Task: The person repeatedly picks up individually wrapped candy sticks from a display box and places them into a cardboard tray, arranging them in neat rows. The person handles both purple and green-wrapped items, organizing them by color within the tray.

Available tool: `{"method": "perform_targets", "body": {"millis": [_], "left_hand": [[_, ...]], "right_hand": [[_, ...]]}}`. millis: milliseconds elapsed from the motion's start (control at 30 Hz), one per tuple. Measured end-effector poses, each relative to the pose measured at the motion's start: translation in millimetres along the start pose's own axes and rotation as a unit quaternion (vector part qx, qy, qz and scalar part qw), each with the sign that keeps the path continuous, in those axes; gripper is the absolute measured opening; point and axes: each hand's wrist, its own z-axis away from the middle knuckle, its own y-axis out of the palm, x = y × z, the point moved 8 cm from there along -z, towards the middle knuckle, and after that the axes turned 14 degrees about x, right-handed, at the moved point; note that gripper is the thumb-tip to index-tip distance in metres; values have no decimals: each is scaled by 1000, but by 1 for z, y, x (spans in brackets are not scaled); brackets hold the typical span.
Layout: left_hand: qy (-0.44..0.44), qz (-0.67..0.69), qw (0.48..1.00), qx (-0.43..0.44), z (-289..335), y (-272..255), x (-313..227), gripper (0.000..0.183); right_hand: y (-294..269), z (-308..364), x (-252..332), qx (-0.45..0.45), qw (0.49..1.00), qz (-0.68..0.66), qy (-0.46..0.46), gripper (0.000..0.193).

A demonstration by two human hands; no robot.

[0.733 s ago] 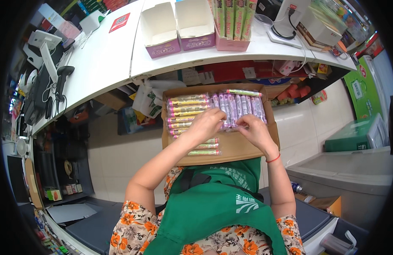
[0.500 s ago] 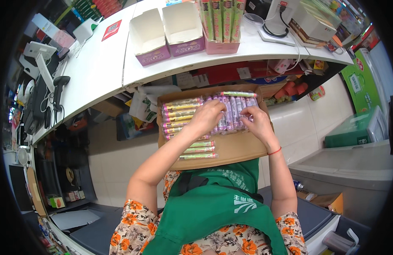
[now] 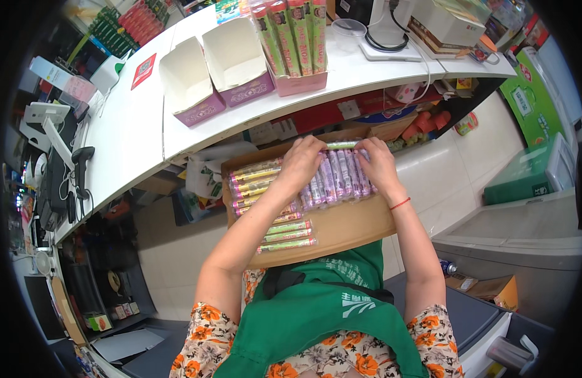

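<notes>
A shallow cardboard box (image 3: 351, 231) rests across my lap, tilted slightly. Inside it, purple wrapped sticks (image 3: 335, 179) stand in a row on the right. Yellow wrapped sticks (image 3: 253, 183) are stacked on the left, and a few green wrapped sticks (image 3: 287, 235) lie nearer to me. At the box's far edge, my left hand (image 3: 303, 162) closes on the left end of a single green wrapped stick (image 3: 341, 145). My right hand (image 3: 379, 166) has its fingers bent around the right end of that same stick. Its ends are hidden under my fingers.
Beyond the box runs a white counter (image 3: 140, 120). On it are two open, purple-edged boxes (image 3: 201, 108) and a pink box (image 3: 302, 84) holding tall green packs. A scanner (image 3: 82, 165) stands at left. To the right are a grey lid (image 3: 492, 233) and a green bin (image 3: 524, 183).
Both my hands have moved toward the box's far edge, from above the purple sticks to the green stick there. The view has shifted, and the counter boxes appear farther left and lower.
</notes>
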Motion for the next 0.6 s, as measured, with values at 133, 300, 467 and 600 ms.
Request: {"method": "perform_targets", "body": {"millis": [133,300,467,600], "left_hand": [[-13,-29,999,-8,-9,4,5,25],[-24,-37,999,-3,-18,13,14,26],[-27,-68,997,11,-23,24,24,27],[-33,-91,995,1,-23,32,29,30]], "right_hand": [[4,-8,-9,-16,999,27,-6,24],[10,-16,-14,-19,998,56,-8,29],[15,-19,-15,-28,995,93,-26,30],[19,-20,-15,-27,992,120,-28,28]]}}
